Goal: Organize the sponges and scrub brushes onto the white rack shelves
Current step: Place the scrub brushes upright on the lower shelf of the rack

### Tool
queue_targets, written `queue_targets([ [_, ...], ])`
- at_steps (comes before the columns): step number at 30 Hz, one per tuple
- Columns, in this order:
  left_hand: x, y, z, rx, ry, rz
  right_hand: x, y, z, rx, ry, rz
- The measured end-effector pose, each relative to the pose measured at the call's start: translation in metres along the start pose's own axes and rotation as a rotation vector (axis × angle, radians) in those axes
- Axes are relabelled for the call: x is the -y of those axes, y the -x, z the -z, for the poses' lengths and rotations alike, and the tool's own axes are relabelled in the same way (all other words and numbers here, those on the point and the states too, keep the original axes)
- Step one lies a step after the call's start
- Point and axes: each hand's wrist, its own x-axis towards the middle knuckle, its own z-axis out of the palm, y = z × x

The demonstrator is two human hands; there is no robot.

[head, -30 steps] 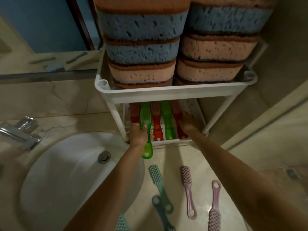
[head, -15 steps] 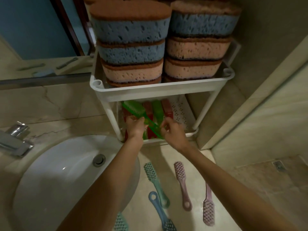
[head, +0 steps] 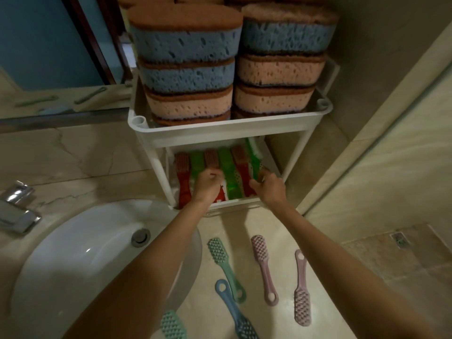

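The green brush (head: 253, 156), slanted across the row half a second ago, now lies at the right end of the rack's (head: 159, 167) lower shelf (head: 234, 204), with the right hand (head: 267, 185) grasping its handle. The left hand (head: 208, 183) is curled over the red and green row (head: 227, 172); I cannot tell if it grips. That set looks shelved. Stacked sponges (head: 186, 69) fill the top shelf (head: 220, 134). Five pastel brushes (head: 263, 263) wait on the counter (head: 234, 226) in front.
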Motion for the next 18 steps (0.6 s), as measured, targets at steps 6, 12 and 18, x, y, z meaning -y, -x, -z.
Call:
queue_targets([
  [6, 0.023, 0.003, 0.004, 0.042, -0.29, -0.05, -0.001, -0.024, -0.005, 0.053, 0.195, -0.015],
  [12, 0.034, -0.003, 0.01, 0.013, -0.399, -0.015, 0.0, -0.031, -0.014, 0.081, 0.421, -0.04],
  [18, 0.037, -0.007, 0.014, 0.038, -0.401, 0.013, -0.004, -0.034, -0.016, 0.158, 0.542, -0.08],
])
